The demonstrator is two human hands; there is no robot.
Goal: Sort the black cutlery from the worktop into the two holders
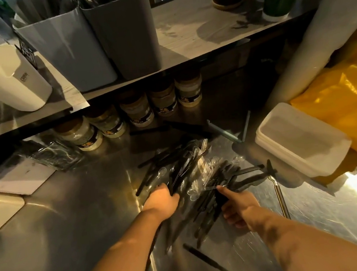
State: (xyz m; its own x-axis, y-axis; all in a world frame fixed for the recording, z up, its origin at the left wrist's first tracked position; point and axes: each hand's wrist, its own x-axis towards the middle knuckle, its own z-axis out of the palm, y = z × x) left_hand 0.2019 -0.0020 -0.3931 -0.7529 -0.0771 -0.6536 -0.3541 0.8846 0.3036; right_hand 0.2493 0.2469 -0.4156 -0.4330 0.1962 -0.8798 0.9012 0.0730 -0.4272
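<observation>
Nearest, at 6 o'clock, one black plastic knife (211, 262) is laid alone on the shiny steel desk (83, 226). At the centre, bundles from the heap of black plastic cutlery (186, 168) are gripped by the left hand (161, 199) and the right hand (240, 206). A light-grey plastic holder (68, 49) and a dark-grey plastic holder (127, 35) are stood side by side on the wooden shelf (193, 27) at 11 o'clock.

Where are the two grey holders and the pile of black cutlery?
lighter grey holder (66, 50): head view, front wall.
darker grey holder (125, 36): head view, front wall.
black cutlery pile (177, 172): head view, heap's middle.
</observation>
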